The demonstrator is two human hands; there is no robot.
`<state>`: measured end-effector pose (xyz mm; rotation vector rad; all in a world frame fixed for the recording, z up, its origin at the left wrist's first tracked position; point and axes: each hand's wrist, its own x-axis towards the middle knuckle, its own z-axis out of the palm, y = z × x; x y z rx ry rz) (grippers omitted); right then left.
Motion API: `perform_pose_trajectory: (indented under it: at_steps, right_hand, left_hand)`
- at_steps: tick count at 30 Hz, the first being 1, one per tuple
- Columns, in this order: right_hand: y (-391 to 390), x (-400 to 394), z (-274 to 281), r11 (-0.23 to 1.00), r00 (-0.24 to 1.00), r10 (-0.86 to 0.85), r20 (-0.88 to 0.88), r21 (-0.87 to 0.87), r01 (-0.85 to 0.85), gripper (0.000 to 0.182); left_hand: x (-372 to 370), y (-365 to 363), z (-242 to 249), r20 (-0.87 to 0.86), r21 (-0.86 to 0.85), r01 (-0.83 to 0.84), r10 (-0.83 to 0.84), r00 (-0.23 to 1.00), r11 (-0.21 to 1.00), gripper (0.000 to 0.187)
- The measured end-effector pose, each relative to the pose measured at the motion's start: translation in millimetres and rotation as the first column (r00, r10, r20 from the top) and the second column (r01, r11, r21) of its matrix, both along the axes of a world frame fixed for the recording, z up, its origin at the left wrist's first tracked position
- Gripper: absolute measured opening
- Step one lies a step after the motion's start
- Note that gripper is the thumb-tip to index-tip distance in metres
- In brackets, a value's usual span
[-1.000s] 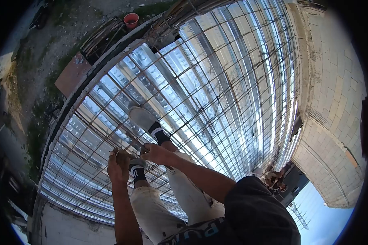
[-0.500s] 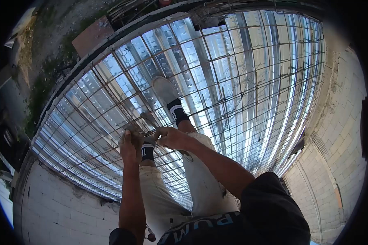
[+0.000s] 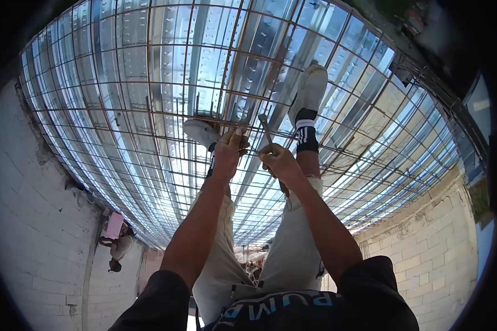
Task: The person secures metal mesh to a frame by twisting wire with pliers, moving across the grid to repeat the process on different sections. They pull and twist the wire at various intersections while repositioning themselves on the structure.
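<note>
My right hand (image 3: 281, 164) is closed around a slim metal tool with a small rounded head, which looks like tying pincers (image 3: 266, 129). Its head points away from me, above the steel bar grid (image 3: 186, 66). Just left of it, my left hand (image 3: 227, 153) is closed, thumb and fingers pinched together at a bar near my left shoe (image 3: 200, 132). Whatever lies between those fingertips is too small to make out. My right shoe (image 3: 312, 88) is planted on the far side of the tool, over the ribbed metal decking (image 3: 254, 38).
Block walls rise on the left (image 3: 33, 220) and right (image 3: 425, 254). At the lower left, a person (image 3: 121, 247) is beside a pink object (image 3: 115, 225). Dark bars or cables (image 3: 447, 94) run along the deck edge at upper right. Crossing bars surround my feet.
The view has swung round, and my feet stand farther apart in it. The tool now points up from my right hand. My left hand has moved in close beside it, at the bars.
</note>
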<state>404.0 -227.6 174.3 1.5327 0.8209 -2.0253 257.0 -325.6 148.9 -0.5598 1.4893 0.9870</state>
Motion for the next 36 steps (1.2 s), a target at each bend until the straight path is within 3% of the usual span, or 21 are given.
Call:
perform_pose_trajectory:
  at_steps: [1,5,8,9,10,12,14,17,19,23,26,30,32,36]
  right_hand:
    - [-17.5,-5.2,-10.7,0.999,0.999,0.036,0.008,0.012,-0.036,0.019]
    - [-60.9,-34.8,-37.7,0.899,0.936,0.334,0.108,0.263,-0.351,0.025]
    - [-62.2,-44.7,-65.5,0.8,0.902,0.356,0.244,0.42,-0.429,0.023]
    - [-55.1,-45.6,-75.1,0.732,0.881,0.382,0.28,0.49,-0.474,0.022]
    - [-41.3,-51.5,-79.7,0.656,0.858,0.405,0.315,0.554,-0.513,0.021]
    - [-8.5,-61.9,-94.8,0.507,0.742,0.531,0.408,0.549,-0.664,0.023]
    - [23.0,-75.8,-107.4,0.388,0.577,0.651,0.493,0.438,-0.811,0.031]
    - [43.8,-70.7,-148.6,0.108,0.481,0.73,0.485,0.613,-0.782,0.04]
    - [54.6,-85.6,-159.4,0.077,0.383,0.81,0.445,0.567,-0.82,0.045]
    - [60.5,-103.5,-177.9,0.004,0.269,0.893,0.362,0.589,-0.808,0.047]
    - [63.2,-107.6,-201.7,0.014,0.274,0.92,0.28,0.675,-0.737,0.045]
    - [66.8,-109.3,-213.5,0.115,0.314,0.931,0.187,0.665,-0.738,0.042]
    - [64.4,-107.7,-217.8,0.11,0.33,0.926,0.182,0.709,-0.697,0.041]
    - [64.2,-109.6,-212.4,0.122,0.359,0.896,0.263,0.631,-0.766,0.039]
  left_hand:
    - [-7.6,-22.0,-13.2,0.056,0.049,0.003,-0.006,0.998,0.999,0.029]
    - [-39.4,-73.3,-32.7,0.124,-0.046,0.182,-0.176,0.977,0.982,0.04]
    - [-53.4,-111.9,-36.2,0.072,-0.128,0.099,-0.091,0.993,0.987,0.051]
    - [-59.2,-123.5,-37.2,0.06,-0.166,0.079,-0.07,0.996,0.983,0.056]
    - [-59.8,-130.4,-40.1,0.011,-0.212,-0.018,0.021,1.0,0.977,0.04]
    - [-66.1,-143.1,-46.1,-0.014,-0.217,-0.079,0.077,0.997,0.973,0.041]
    - [-65.4,-151.2,-64.1,-0.024,-0.214,-0.086,0.083,0.996,0.973,0.043]
    - [-64.3,-130.3,-93.3,-0.012,-0.147,-0.042,0.041,0.999,0.988,0.047]
    - [-59.0,-108.9,-119.6,-0.012,-0.062,-0.003,0.002,1.0,0.998,0.049]
    - [-56.3,-62.5,-165.6,0.077,-0.015,-0.117,0.117,0.99,0.993,0.047]
    - [-61.5,-41.3,-185.1,0.162,-0.056,-0.214,0.22,0.962,0.975,0.045]
    - [-59.1,-38.8,-180.0,0.219,-0.044,-0.296,0.298,0.929,0.954,0.043]
    - [-52.8,-42.3,-180.7,0.196,-0.012,-0.196,0.195,0.961,0.98,0.042]
    - [-54.2,-43.0,-182.2,0.117,0.023,0.054,-0.057,0.991,0.998,0.04]
